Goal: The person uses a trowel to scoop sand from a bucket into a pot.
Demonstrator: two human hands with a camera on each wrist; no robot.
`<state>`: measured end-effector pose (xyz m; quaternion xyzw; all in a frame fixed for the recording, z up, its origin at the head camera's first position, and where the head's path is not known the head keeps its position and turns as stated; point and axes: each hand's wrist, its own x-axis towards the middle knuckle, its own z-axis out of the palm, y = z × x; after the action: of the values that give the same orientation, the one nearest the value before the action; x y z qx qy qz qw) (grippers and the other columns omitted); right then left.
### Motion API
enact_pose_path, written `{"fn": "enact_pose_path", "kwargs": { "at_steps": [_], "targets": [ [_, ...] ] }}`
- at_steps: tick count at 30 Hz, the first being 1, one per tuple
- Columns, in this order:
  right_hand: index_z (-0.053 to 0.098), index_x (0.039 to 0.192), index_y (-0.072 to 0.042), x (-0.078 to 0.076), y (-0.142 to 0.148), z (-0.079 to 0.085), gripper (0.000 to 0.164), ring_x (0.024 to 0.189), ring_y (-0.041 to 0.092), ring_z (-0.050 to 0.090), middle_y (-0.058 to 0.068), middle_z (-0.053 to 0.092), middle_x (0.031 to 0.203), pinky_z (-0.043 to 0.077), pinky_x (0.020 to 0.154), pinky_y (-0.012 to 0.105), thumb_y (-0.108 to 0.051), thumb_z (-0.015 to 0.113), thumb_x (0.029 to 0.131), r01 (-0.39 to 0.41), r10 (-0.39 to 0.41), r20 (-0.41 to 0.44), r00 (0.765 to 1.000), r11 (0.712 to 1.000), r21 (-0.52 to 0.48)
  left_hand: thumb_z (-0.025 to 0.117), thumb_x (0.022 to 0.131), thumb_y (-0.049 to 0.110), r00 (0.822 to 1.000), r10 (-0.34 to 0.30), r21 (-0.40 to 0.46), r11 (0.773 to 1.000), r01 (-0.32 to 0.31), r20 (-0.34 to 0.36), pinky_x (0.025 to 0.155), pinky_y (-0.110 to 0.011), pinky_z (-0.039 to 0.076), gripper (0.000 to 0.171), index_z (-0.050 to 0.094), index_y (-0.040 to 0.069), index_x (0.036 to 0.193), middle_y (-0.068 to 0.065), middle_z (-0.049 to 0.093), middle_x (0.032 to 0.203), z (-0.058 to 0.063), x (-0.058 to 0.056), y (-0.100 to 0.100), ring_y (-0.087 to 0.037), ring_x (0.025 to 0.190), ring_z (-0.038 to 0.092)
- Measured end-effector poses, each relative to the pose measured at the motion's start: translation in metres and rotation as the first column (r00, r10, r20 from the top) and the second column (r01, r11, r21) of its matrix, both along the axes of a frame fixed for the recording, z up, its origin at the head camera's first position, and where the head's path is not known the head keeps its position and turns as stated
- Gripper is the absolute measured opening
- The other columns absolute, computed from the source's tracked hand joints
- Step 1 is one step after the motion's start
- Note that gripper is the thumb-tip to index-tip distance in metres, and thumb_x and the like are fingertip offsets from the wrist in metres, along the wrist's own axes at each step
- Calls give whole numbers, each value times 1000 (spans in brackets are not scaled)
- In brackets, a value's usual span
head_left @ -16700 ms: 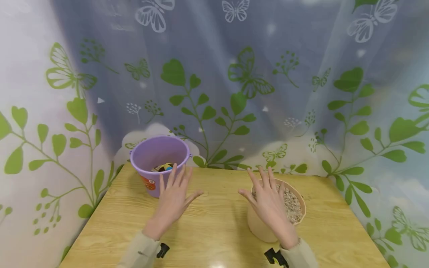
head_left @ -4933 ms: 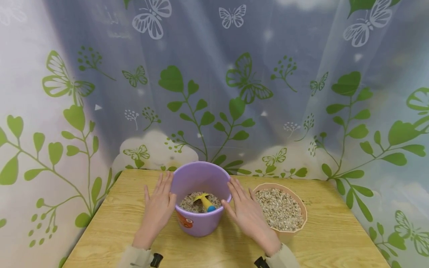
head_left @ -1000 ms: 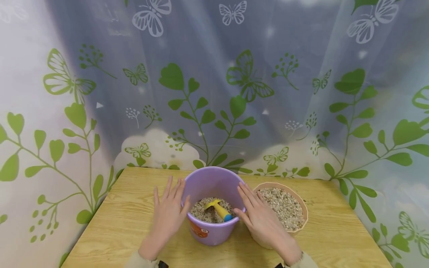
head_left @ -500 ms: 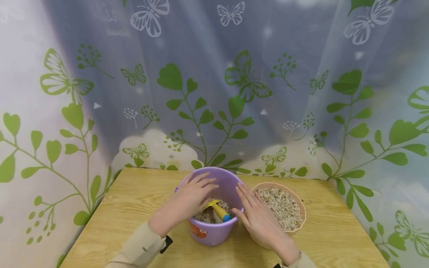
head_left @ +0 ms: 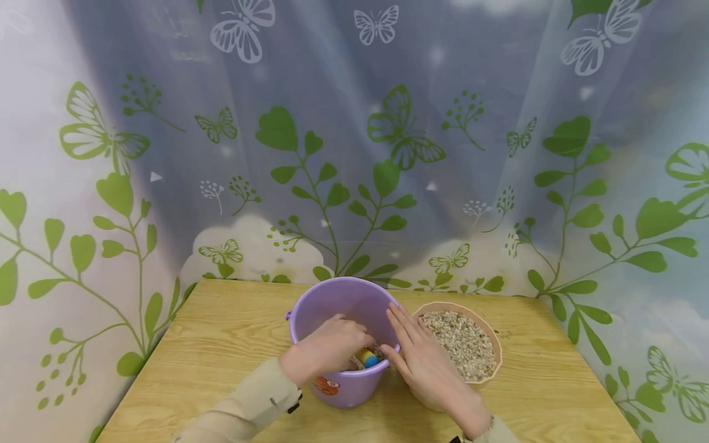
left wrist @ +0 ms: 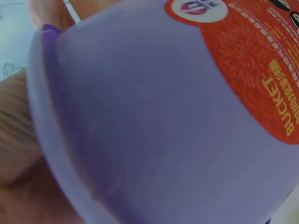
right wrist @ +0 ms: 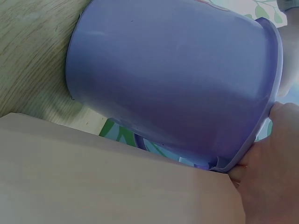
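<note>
A purple bucket [head_left: 354,384] stands upright on the wooden table, with loose grains lying in its bottom. My left hand [head_left: 332,344] reaches over the rim into it, fingers bent down over a small yellow tool [head_left: 367,357] with a blue handle end. That hand covers the tool's head; I cannot tell whether the fingers grip it. Straight fingers of my right hand [head_left: 423,363] rest at the bucket's right rim, the thumb apart from them. The right wrist view shows this hand [right wrist: 271,163] right at the rim of the tilted-looking bucket [right wrist: 173,74].
A peach-coloured pot [head_left: 495,363] full of pale grains [head_left: 462,344] stands right of the bucket, partly behind my right hand. The wooden table [head_left: 221,320] extends to both sides. A curtain [head_left: 332,154] printed with leaves and butterflies hangs behind it.
Earlier the bucket moved from the back left to the middle between both hands. In the last second my left hand left its left rim and went down inside onto the tool; the right hand stayed.
</note>
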<state>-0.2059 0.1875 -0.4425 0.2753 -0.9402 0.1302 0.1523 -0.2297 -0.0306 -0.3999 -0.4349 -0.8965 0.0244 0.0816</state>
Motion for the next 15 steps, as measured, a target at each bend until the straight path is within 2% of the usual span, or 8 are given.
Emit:
{"fn": "enact_pose_path", "kwargs": {
  "at_steps": [4, 8, 12, 15],
  "targets": [
    [31, 157, -2, 1, -2, 0, 64, 150, 31, 29, 14, 25, 165, 28, 117, 53, -43, 41, 108, -2, 2, -4, 1000, 1000, -2, 89, 75, 24, 1000, -1, 11, 1000, 1, -8, 85, -30, 51, 26, 75, 23, 97, 10, 72, 91, -3, -2, -1, -9, 89, 67],
    [31, 157, -2, 0, -3, 0, 65, 150, 31, 28, 14, 25, 165, 27, 118, 53, -44, 40, 109, -1, 1, -2, 1000, 1000, 3, 90, 74, 26, 998, 42, 17, 999, -41, -48, 74, -28, 54, 30, 74, 21, 99, 7, 68, 91, -3, -6, -5, -11, 81, 66],
    [31, 157, -2, 0, -2, 0, 65, 151, 30, 26, 14, 25, 165, 26, 118, 52, -44, 39, 109, 6, -6, -2, 1000, 1000, 10, 88, 75, 18, 984, 81, 50, 996, -74, -161, 61, -26, 52, 26, 73, 18, 96, 5, 66, 88, 2, -9, -12, -11, 72, 62],
    [30, 157, -2, 1, -1, 0, 65, 151, 29, 25, 14, 24, 165, 26, 118, 52, -44, 39, 109, 12, -12, -3, 1000, 1000, 14, 84, 79, 12, 954, 93, 66, 995, -77, -284, 54, -25, 48, 17, 71, 16, 89, 3, 65, 81, 4, -12, -18, -11, 65, 59]
  ]
}}
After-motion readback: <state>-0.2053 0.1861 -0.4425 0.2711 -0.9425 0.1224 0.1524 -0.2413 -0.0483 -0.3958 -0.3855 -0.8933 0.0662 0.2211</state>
